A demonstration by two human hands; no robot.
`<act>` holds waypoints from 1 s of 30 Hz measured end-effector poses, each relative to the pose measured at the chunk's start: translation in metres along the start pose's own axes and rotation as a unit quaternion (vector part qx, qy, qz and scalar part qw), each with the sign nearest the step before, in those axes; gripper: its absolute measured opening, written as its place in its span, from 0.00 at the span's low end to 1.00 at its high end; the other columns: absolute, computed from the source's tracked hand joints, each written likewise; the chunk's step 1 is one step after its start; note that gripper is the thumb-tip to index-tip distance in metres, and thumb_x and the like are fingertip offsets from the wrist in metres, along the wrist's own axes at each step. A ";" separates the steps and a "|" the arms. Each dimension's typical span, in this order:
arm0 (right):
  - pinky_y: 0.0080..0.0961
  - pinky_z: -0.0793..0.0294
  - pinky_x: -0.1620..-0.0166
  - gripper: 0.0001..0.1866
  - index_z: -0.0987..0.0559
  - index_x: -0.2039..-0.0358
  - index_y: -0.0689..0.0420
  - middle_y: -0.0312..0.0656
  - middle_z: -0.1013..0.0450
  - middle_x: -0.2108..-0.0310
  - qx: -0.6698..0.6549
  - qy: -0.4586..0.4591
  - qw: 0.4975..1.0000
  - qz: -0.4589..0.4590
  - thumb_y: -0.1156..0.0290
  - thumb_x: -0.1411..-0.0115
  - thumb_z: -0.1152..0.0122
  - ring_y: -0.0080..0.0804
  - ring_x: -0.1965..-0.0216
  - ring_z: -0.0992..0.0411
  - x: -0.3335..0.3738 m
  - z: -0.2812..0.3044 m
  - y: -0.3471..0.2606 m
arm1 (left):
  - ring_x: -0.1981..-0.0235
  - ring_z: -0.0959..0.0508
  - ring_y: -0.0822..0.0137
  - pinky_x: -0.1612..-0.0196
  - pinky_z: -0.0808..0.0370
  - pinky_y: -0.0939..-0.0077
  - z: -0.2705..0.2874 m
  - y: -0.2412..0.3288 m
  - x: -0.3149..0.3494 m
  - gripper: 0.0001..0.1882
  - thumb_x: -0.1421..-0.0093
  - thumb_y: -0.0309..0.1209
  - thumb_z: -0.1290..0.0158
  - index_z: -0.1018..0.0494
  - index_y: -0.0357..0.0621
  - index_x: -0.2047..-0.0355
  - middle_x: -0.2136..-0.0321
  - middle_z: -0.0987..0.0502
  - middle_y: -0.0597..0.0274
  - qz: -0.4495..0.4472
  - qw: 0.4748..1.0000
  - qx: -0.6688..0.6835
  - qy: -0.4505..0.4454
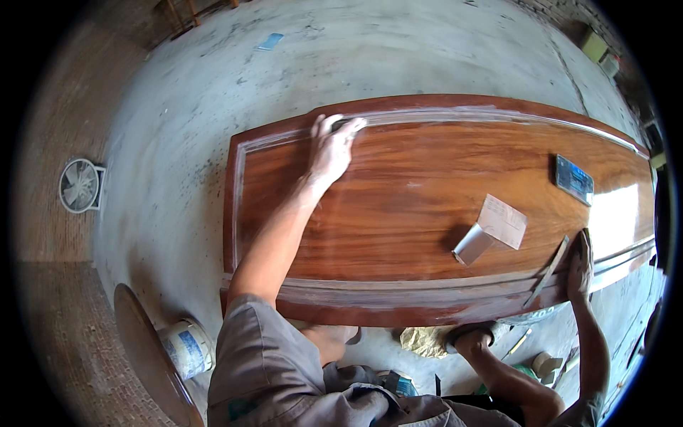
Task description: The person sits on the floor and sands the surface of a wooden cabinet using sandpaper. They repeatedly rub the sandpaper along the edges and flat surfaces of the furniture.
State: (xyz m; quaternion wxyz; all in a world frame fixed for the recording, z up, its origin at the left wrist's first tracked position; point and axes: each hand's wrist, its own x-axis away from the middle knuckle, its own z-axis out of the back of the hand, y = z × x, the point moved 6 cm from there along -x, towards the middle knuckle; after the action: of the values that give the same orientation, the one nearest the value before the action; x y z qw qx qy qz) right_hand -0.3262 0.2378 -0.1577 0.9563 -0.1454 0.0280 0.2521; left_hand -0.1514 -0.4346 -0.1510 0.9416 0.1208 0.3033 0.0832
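Observation:
A large glossy brown wooden panel (398, 206) with grooved moulding along its edges lies in front of me. White dust streaks the far moulding (441, 114). My left hand (333, 149), whitened with dust, reaches across to that moulding near the far left corner. Its fingers are bent over something dark, mostly hidden under them. At the near right edge my right hand (580, 267) rests on the panel, fingers stretched out. Just left of it lies a thin flat strip (548, 270), across the near moulding. A folded pinkish-brown sheet (504, 222) stands bent on the panel.
A phone (573, 180) lies on the panel's right part, beside a bright reflection. On the floor are a white fan (80, 185) by the brick wall, a bucket (187, 347) beside a round dark board (146, 349), crumpled brown paper (425, 341) and a blue scrap (270, 42).

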 end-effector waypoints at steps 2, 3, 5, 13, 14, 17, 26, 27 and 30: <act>0.40 0.48 0.27 0.28 0.36 0.31 0.62 0.53 0.41 0.29 0.020 -0.014 1.000 -0.008 0.75 0.31 0.59 0.50 0.28 0.44 0.000 0.002 -0.002 | 0.50 0.27 0.53 0.43 0.32 0.54 0.034 -0.026 0.017 0.16 0.39 0.25 0.40 0.17 0.54 0.51 0.55 0.21 0.59 0.012 0.996 -0.088 0.019; 0.40 0.48 0.27 0.27 0.36 0.31 0.62 0.53 0.41 0.29 0.012 -0.012 1.000 -0.004 0.75 0.31 0.59 0.50 0.28 0.44 -0.002 0.000 -0.005 | 0.51 0.27 0.53 0.43 0.32 0.55 0.042 -0.037 0.027 0.16 0.39 0.25 0.40 0.17 0.54 0.51 0.56 0.21 0.58 0.041 0.997 -0.060 0.025; 0.40 0.47 0.27 0.27 0.36 0.31 0.62 0.53 0.41 0.30 0.002 -0.013 1.000 0.004 0.75 0.31 0.59 0.50 0.28 0.44 -0.005 -0.006 -0.008 | 0.52 0.27 0.54 0.44 0.32 0.55 0.037 -0.046 0.038 0.16 0.39 0.25 0.41 0.17 0.54 0.51 0.58 0.20 0.59 0.052 0.998 -0.023 0.020; 0.39 0.49 0.26 0.28 0.38 0.30 0.61 0.51 0.42 0.28 -0.020 -0.003 1.000 0.000 0.74 0.30 0.59 0.46 0.27 0.45 0.001 -0.006 0.015 | 0.49 0.27 0.58 0.41 0.32 0.60 0.081 -0.108 0.058 0.18 0.36 0.22 0.46 0.17 0.55 0.50 0.51 0.18 0.65 0.117 0.988 -0.092 -0.029; 0.39 0.49 0.26 0.29 0.38 0.29 0.61 0.51 0.42 0.28 -0.015 -0.009 1.000 -0.005 0.74 0.31 0.59 0.46 0.27 0.45 0.000 -0.005 0.012 | 0.51 0.26 0.58 0.43 0.30 0.61 0.097 -0.123 0.071 0.18 0.37 0.21 0.46 0.16 0.55 0.52 0.53 0.18 0.65 0.107 0.987 -0.122 -0.008; 0.40 0.47 0.27 0.28 0.38 0.30 0.59 0.51 0.41 0.29 -0.008 0.001 1.000 0.024 0.73 0.30 0.60 0.49 0.28 0.44 -0.002 -0.008 0.004 | 0.51 0.27 0.55 0.43 0.31 0.60 0.113 -0.139 0.087 0.14 0.36 0.24 0.45 0.17 0.54 0.53 0.56 0.20 0.58 0.191 0.966 -0.176 0.017; 0.40 0.49 0.27 0.27 0.38 0.30 0.60 0.52 0.41 0.29 -0.031 -0.011 0.999 0.016 0.70 0.28 0.60 0.49 0.28 0.44 -0.003 -0.017 0.022 | 0.47 0.28 0.55 0.42 0.36 0.52 0.135 -0.155 0.094 0.16 0.40 0.23 0.46 0.18 0.51 0.53 0.62 0.17 0.51 0.286 0.926 -0.248 -0.001; 0.40 0.49 0.27 0.27 0.38 0.30 0.60 0.52 0.41 0.29 -0.021 -0.004 1.000 0.022 0.70 0.28 0.60 0.49 0.28 0.44 -0.002 -0.015 0.023 | 0.47 0.29 0.54 0.40 0.36 0.52 0.124 -0.156 0.090 0.15 0.40 0.25 0.45 0.19 0.48 0.53 0.64 0.17 0.49 0.330 0.909 -0.255 0.019; 0.40 0.49 0.27 0.27 0.38 0.30 0.61 0.52 0.41 0.29 -0.030 0.000 0.999 0.017 0.70 0.28 0.60 0.49 0.28 0.44 0.002 -0.010 0.027 | 0.46 0.28 0.55 0.34 0.41 0.49 0.081 -0.109 0.087 0.13 0.40 0.26 0.44 0.18 0.49 0.56 0.66 0.16 0.55 0.246 0.948 -0.188 0.079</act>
State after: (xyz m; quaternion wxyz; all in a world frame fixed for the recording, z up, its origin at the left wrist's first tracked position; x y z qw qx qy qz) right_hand -0.3377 0.2582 -0.1752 0.9469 -0.1740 0.0231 0.2692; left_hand -0.0242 -0.5330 -0.1654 0.8707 0.0050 0.3161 0.3767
